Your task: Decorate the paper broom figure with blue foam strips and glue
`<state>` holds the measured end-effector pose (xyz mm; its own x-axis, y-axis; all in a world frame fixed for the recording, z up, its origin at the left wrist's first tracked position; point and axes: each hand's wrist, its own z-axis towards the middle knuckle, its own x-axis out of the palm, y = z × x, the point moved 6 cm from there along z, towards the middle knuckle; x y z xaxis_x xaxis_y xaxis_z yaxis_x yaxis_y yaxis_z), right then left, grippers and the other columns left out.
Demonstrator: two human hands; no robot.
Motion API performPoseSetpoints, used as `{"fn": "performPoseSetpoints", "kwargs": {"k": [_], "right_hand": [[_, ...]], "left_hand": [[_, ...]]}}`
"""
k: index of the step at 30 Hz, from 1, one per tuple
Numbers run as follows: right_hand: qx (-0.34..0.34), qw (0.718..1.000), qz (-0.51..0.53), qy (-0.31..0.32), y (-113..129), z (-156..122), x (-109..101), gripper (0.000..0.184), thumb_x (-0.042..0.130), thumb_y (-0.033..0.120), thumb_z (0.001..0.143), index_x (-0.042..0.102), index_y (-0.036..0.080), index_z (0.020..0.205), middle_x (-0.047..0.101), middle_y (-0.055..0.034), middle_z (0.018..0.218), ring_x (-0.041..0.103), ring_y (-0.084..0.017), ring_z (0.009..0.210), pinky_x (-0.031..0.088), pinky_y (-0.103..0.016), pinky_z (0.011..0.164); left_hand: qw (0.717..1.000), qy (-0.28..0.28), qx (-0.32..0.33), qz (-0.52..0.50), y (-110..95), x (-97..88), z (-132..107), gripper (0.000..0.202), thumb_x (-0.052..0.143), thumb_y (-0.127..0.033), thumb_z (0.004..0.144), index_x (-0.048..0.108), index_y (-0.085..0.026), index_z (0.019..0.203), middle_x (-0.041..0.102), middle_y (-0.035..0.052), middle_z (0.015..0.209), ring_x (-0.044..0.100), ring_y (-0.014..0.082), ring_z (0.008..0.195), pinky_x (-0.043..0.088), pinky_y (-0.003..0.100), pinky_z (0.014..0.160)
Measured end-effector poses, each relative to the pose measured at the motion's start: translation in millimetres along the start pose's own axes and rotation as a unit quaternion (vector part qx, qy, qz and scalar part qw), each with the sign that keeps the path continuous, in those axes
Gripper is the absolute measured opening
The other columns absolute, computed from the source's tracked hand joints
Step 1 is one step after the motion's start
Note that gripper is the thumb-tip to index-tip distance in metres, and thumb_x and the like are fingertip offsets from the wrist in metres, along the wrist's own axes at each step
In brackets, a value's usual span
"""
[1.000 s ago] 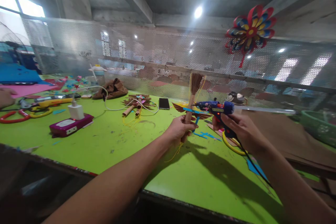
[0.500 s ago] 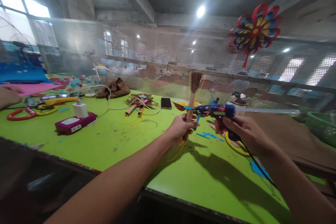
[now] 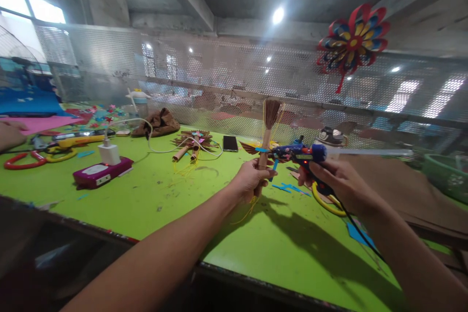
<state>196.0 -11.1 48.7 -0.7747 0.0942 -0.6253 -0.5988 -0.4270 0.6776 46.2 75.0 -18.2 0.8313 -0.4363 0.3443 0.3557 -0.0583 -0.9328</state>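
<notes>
My left hand (image 3: 249,180) is closed round the lower part of an upright brown paper tube (image 3: 266,140) with a fringed, brush-like top. A blue paper band (image 3: 262,149) crosses the tube, pleated brown and yellow wing-like pieces stick out beside it, and yellow strings hang from it. In my right hand (image 3: 338,183) is a blue hot glue gun (image 3: 300,153), its nozzle pointing left at the tube by the band. Whether the nozzle touches the paper I cannot tell. From the gun's back runs a long clear glue stick (image 3: 369,152). A narrow blue strip (image 3: 275,166) dangles below the nozzle.
Blue paper scraps (image 3: 290,188) and yellow-handled scissors (image 3: 327,203) lie under the gun. Behind stand a phone (image 3: 230,143), a similar paper craft (image 3: 196,141) and a brown cloth (image 3: 157,123). A purple power strip (image 3: 104,171) and red-and-yellow scissors (image 3: 25,161) lie left, near another person's hand (image 3: 12,135).
The view has shifted very slightly. Both hands keep the same hold, with the glue gun's nozzle still at the tube.
</notes>
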Motion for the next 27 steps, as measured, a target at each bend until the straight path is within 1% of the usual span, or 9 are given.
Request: {"fn": "performPoseSetpoints", "kwargs": {"k": [6, 13, 17, 23, 27], "right_hand": [[-0.003, 1.000, 0.014, -0.018, 0.5, 1.2, -1.5, 0.039, 0.043, 0.049, 0.087, 0.065, 0.018, 0.079, 0.061, -0.0049, 0.070, 0.053, -0.014, 0.062, 0.039, -0.025, 0.054], [-0.011, 1.000, -0.001, 0.001, 2.0, 1.0, -0.6, 0.040, 0.042, 0.049, 0.087, 0.065, 0.018, 0.077, 0.058, -0.0033, 0.065, 0.051, -0.013, 0.058, 0.038, -0.024, 0.052], [-0.007, 1.000, 0.013, 0.006, 3.0, 0.2, -0.2, 0.040, 0.043, 0.049, 0.087, 0.064, 0.018, 0.075, 0.059, -0.0033, 0.067, 0.051, -0.013, 0.058, 0.038, -0.024, 0.052], [0.001, 0.999, 0.028, -0.023, 2.7, 0.7, -2.1, 0.039, 0.042, 0.048, 0.088, 0.065, 0.017, 0.080, 0.061, -0.0053, 0.072, 0.053, -0.015, 0.065, 0.039, -0.026, 0.057], [-0.005, 0.999, 0.047, -0.011, 1.3, 1.4, -0.4, 0.037, 0.043, 0.048, 0.087, 0.064, 0.018, 0.079, 0.062, -0.0049, 0.072, 0.054, -0.016, 0.067, 0.040, -0.027, 0.059]], "left_hand": [[1.000, 0.007, 0.001, 0.000, -1.3, 1.5, -2.0, 0.034, 0.073, -0.010, 0.056, 0.055, -0.010, 0.085, 0.053, 0.0006, 0.068, 0.043, 0.0053, 0.050, 0.029, 0.022, 0.044], [1.000, -0.009, -0.002, 0.009, -1.5, -0.7, -1.4, 0.033, 0.073, -0.010, 0.055, 0.055, -0.011, 0.083, 0.054, 0.0006, 0.068, 0.045, 0.0064, 0.052, 0.031, 0.022, 0.046], [1.000, -0.012, -0.008, 0.008, -2.0, -0.4, -2.5, 0.032, 0.072, -0.009, 0.056, 0.055, -0.011, 0.083, 0.055, 0.0004, 0.067, 0.044, 0.0057, 0.050, 0.030, 0.022, 0.045], [1.000, -0.004, -0.008, 0.012, -2.6, 1.9, -4.0, 0.031, 0.070, -0.008, 0.057, 0.055, -0.011, 0.084, 0.054, 0.0002, 0.068, 0.043, 0.0048, 0.049, 0.029, 0.021, 0.044], [1.000, 0.003, 0.000, 0.005, -2.7, 2.4, -3.2, 0.030, 0.070, -0.008, 0.058, 0.054, -0.011, 0.083, 0.053, 0.0000, 0.067, 0.042, 0.0048, 0.049, 0.029, 0.021, 0.043]]}}
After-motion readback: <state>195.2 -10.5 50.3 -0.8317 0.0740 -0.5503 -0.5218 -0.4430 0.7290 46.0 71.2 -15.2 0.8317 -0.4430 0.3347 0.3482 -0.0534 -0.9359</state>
